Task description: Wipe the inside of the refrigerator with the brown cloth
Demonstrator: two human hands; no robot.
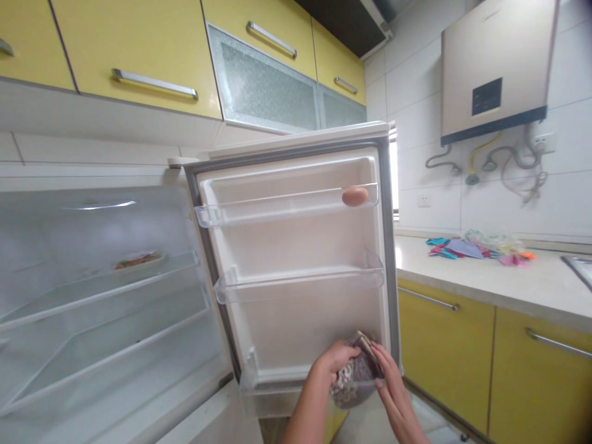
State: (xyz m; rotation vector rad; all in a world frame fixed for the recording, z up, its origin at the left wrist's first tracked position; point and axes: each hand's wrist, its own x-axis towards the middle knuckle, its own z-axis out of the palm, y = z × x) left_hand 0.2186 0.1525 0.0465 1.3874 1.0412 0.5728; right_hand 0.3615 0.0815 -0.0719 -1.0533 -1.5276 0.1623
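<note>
cradling mottled bag [354, 379] at door shelf [271, 390]

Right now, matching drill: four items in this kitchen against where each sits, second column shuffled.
Things:
1. egg
2. speckled bag
3. flat packet
4. coloured scraps

Places:
A. on the countertop
B. in the top door shelf of the open fridge
C. at the bottom door shelf, gripped by the left hand, with the right hand flat against it
D. on an inner shelf of the fridge

Pairs: 1-B, 2-C, 3-D, 4-A
</note>
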